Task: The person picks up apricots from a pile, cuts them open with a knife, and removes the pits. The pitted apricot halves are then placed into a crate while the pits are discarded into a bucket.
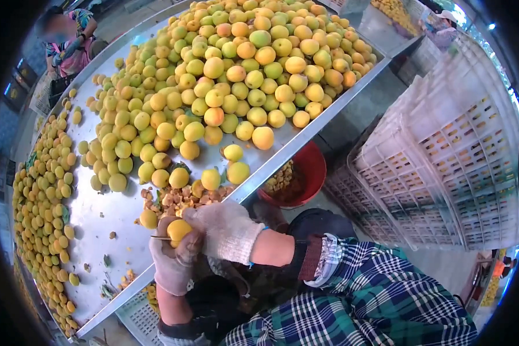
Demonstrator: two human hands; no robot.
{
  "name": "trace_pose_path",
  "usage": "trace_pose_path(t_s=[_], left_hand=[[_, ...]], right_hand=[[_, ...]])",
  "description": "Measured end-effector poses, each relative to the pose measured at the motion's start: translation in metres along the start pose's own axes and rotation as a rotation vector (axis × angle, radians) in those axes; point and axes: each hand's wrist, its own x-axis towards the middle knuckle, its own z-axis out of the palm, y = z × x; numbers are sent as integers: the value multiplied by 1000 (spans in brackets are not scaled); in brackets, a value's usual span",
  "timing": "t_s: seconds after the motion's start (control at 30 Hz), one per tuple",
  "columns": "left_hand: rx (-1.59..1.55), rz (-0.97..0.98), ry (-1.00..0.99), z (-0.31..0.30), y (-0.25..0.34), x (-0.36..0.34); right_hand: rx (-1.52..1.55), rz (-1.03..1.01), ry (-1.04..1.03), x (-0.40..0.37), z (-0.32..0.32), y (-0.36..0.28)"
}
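My left hand, in a fingertip-worn whitish glove, is wrapped round a yellow apricot just over the table's near edge. A thin brownish stick-like piece juts out to the left of this fruit; what it belongs to is hidden. Against the fruit's upper right side rests my right hand, also gloved and slightly blurred, its fingers bent closed; anything inside them is out of sight. Beyond both hands lies a small heap of brown-orange apricot pieces, with a whole apricot beside the left hand.
A large apricot pile covers the metal table, with more along its left side. Right of the table stand a red bucket holding pieces and stacked white crates. Another person is at the far left.
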Motion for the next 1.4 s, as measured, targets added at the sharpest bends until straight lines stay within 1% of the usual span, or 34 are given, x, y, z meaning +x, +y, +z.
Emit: trace_pose_path(t_s=[0.07,0.17,0.27,0.3,0.33,0.4,0.43,0.47,0.53,0.63,0.73,0.77,0.87,0.9,1.0,1.03,1.13,1.17,1.2,1.27,1.3,1.4], left_hand=[[60,73,8,-1,-4,0],[53,45,-12,1,2,-1],[303,302,30,1,-13,1],[468,448,42,2,-23,-2],[354,355,21,5,-21,-5],[445,370,39,6,-17,-1],[332,243,31,9,-14,-2],[237,162,9,5,-12,-2],[20,27,-42,3,-9,3],[53,118,27,5,-7,9],[70,126,34,-3,-7,12],[111,139,11,-8,-13,13],[-159,36,-33,-9,-7,12],[-199,84,-42,-10,-8,13],[-316,98,96,2,5,17],[-354,77,113,3,7,19],[-459,79,58,-3,3,22],[-452,49,87,-7,-3,23],[-554,18,142,-6,-3,24],[-761,-39,253,-2,-2,30],[-800,-61,308,0,4,30],[-691,-43,271,-10,-3,34]], right_hand=[[27,-22,-81,-2,-14,-1],[104,-32,-92,0,-11,3],[373,-184,6,-3,-12,14],[332,-179,-14,10,5,26],[243,-137,-32,10,2,26],[138,-170,-11,12,-3,26],[139,-200,-18,14,-7,25],[160,-193,-97,19,-8,26],[242,-199,-67,17,-17,24],[347,-134,-23,22,-13,24],[479,36,-111,17,-30,16],[494,-137,-51,23,-17,20],[867,252,-124,16,-28,10],[892,294,-185,15,-38,8],[939,185,20,17,-17,7],[881,96,8,16,-14,10],[614,-74,200,18,2,12],[386,-40,247,21,8,11],[358,4,176,21,10,14],[298,90,35,16,-8,7],[272,73,155,16,2,12],[188,58,114,13,-5,11]])
